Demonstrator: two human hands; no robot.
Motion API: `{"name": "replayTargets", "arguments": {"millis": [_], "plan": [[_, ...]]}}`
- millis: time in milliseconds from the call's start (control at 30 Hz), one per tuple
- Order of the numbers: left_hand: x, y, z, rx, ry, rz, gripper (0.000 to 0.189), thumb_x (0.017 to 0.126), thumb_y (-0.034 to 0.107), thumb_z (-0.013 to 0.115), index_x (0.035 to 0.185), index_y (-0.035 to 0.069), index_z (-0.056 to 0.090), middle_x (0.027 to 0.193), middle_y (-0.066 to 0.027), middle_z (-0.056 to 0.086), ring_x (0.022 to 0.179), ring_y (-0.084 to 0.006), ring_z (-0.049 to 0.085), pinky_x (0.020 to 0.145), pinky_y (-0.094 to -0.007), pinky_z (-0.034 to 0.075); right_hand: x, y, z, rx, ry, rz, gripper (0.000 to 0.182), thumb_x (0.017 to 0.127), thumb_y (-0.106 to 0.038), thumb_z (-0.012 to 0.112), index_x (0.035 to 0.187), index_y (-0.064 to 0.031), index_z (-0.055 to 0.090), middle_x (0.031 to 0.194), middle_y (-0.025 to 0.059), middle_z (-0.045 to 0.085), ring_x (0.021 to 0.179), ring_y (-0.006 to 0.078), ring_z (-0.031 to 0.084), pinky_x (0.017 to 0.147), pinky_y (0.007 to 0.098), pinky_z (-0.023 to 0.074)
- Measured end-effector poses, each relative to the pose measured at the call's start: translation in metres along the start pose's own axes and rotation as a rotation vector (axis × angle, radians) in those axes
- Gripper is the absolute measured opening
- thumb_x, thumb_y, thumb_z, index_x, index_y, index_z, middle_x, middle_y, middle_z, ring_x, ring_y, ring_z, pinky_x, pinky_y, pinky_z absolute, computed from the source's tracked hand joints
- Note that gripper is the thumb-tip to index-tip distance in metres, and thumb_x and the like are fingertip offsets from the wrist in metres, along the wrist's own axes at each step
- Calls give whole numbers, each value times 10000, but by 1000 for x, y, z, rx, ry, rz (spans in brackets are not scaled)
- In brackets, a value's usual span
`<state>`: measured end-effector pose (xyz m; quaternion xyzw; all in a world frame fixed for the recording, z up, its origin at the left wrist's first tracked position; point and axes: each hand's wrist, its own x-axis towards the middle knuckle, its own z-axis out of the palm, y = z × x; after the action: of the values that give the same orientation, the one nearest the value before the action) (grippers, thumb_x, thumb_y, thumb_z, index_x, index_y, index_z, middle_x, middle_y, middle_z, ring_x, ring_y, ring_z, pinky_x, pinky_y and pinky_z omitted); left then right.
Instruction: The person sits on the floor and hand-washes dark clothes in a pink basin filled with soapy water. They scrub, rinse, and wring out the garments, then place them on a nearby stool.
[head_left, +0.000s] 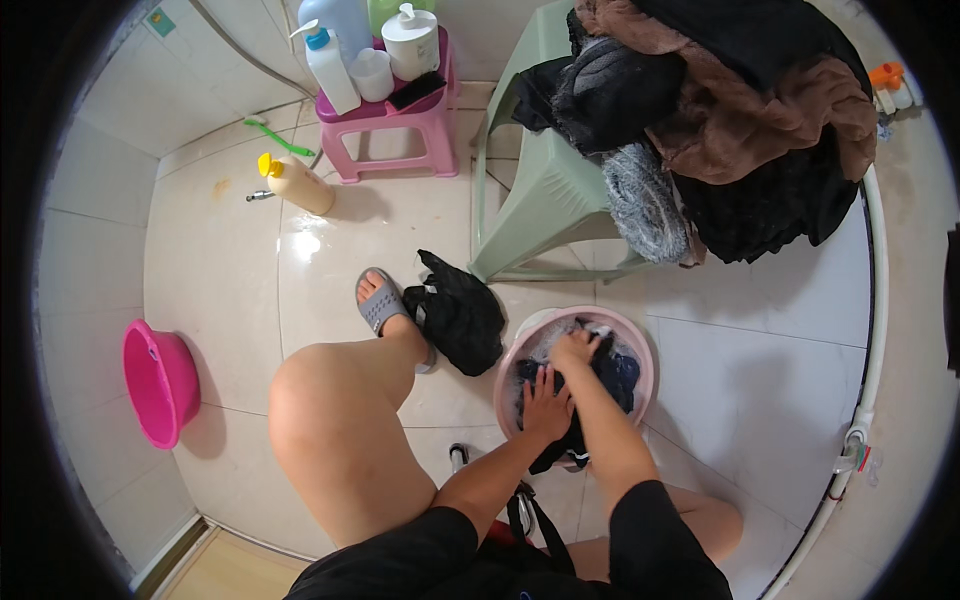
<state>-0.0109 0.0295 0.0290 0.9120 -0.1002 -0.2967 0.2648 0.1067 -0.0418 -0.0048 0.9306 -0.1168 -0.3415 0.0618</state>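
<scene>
A pale pink plastic basin (649, 375) stands on the tiles before me, holding soapy water and dark wet clothing (619, 379). Part of the clothing hangs over the basin's near rim. My left hand (548, 409) lies flat on the cloth near that rim, its fingers spread. Deeper in the basin, my right hand (574, 350) bends its fingers around a dark fold beside white suds. The tips of those fingers are partly hidden by cloth.
A black cloth bundle (461, 319) lies by my sandalled foot. Behind stands a green plastic stool (551, 195) heaped with clothes (750, 112). A pink stool (390, 146) bears bottles and a brush. On the floor are a pump bottle (304, 185), a green brush (279, 137) and a magenta basin (161, 382).
</scene>
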Motion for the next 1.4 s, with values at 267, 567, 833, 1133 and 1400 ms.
{"name": "replayTargets", "arguments": {"millis": [267, 567, 833, 1133, 1400], "plan": [[-5, -8, -1, -194, -2, -41, 523, 965, 365, 387, 1471, 302, 267, 1517, -178, 212, 1400, -364, 192, 1085, -547, 236, 6, 27, -6, 434, 38, -292, 393, 747, -399, 633, 1027, -129, 692, 1027, 168, 666, 985, 338, 622, 847, 437, 490], [-1, -3, 9, -52, 63, 88, 546, 955, 371, 399, 1478, 300, 258, 1537, -189, 169, 1425, -372, 132, 1115, -566, 141, -4, 59, -27, 641, -79, -166, 191, 739, -203, 671, 864, -62, 707, 934, 198, 672, 915, 367, 632, 803, 451, 505], [1, -9, 11, 27, 92, 86, 538, 962, 379, 378, 1478, 279, 267, 1522, -214, 201, 1410, -405, 167, 1095, -585, 183, -50, 116, -85, 215, 102, 122, 337, 831, -309, 585, 1045, -68, 686, 1110, 166, 653, 1072, 320, 603, 872, 475, 470], [8, -41, 37, 344, -94, 206, 870, 836, 586, 470, 1482, 60, 222, 1552, -186, 111, 1434, -391, 23, 1102, -578, 116, 2, -17, 9, 230, -11, 18, 373, 894, -239, 487, 1223, -119, 615, 1349, 123, 505, 1309, 313, 353, 1091, 572, 128], [6, -12, 22, 117, 68, 96, 537, 973, 396, 354, 1480, 237, 280, 1454, -256, 311, 1354, -450, 260, 1045, -596, 227, 7, 87, -5, 1110, 102, -380, 280, 636, -293, 793, 747, -51, 706, 759, 155, 677, 737, 304, 664, 693, 387, 514]]}}
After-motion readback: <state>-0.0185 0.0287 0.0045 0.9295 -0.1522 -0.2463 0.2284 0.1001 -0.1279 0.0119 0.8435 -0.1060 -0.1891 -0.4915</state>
